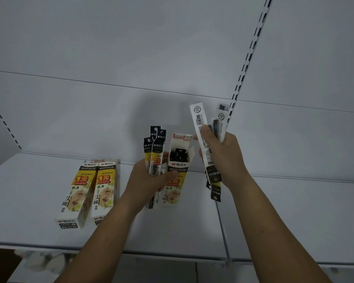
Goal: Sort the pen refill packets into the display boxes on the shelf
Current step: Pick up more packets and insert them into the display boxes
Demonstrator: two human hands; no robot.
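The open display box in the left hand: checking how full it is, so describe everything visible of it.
The open display box is a tall, narrow cardboard carton, white with yellow-and-red price print and a black label band. Its top flap stands raised; dark packet tops show in the opening. Nearly upright above the shelf, it is gripped by the left hand, thumb across its front, alongside loose packets. Whether its base touches the shelf is unclear.

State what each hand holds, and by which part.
The left hand grips upright refill packets around their middle, thumb on the open box. The right hand grips inverted packets mid-length.
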